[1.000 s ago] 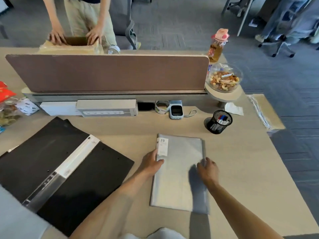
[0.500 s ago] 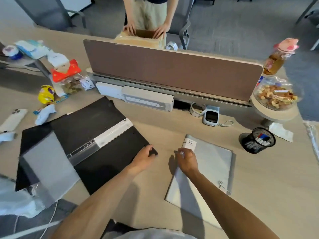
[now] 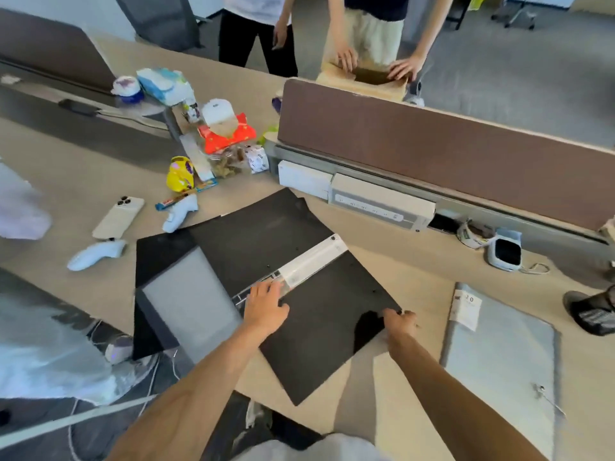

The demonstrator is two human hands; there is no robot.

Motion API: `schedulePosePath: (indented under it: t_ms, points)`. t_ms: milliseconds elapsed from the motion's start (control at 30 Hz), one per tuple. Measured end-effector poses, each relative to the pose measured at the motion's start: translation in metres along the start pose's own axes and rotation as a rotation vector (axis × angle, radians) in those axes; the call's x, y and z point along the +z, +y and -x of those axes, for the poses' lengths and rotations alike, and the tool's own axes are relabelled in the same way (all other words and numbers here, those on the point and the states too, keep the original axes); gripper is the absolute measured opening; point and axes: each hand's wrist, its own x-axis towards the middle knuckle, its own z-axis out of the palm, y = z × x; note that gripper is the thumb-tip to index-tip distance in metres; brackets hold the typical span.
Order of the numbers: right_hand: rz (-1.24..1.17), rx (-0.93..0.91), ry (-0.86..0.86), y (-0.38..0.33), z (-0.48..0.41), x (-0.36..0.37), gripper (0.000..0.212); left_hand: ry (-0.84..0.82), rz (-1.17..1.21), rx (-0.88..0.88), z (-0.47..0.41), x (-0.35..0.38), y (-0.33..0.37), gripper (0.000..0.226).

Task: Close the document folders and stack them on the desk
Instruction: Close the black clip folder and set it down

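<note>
Counts: folders x2 – black folder, grey folder. Wearer's hands x2 – left hand, right hand. Ppl opposite x2 – dark-trousers person, light-shorts person. White controllers x2 – near controller, far controller. Phone x1. Pen cup x1. Tape roll x1. Cardboard box x1. Divider screens x2 – big screen, left screen.

The pale desk carries an open black folder at the near middle, with a closed grey folder flat to its right, not touching. To the left lie a phone, a white controller and snack packets — farther back a power strip, and at far right a mesh cup
</note>
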Motion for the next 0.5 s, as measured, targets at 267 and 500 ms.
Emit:
schedulePosePath:
  t_ms: [267, 500]
  points:
    - [-0.371, 0.141, 0.004, 0.012, 0.034, 0.028, 0.023, -0.283, -0.184, 0.13, -0.03, -0.032, -0.046, 0.068]
    - [-0.336, -0.027, -0.211, 0.012, 0.078, 0.033, 0.037, -0.318, -0.22, 0.208, -0.033, -0.043, -0.048, 0.063]
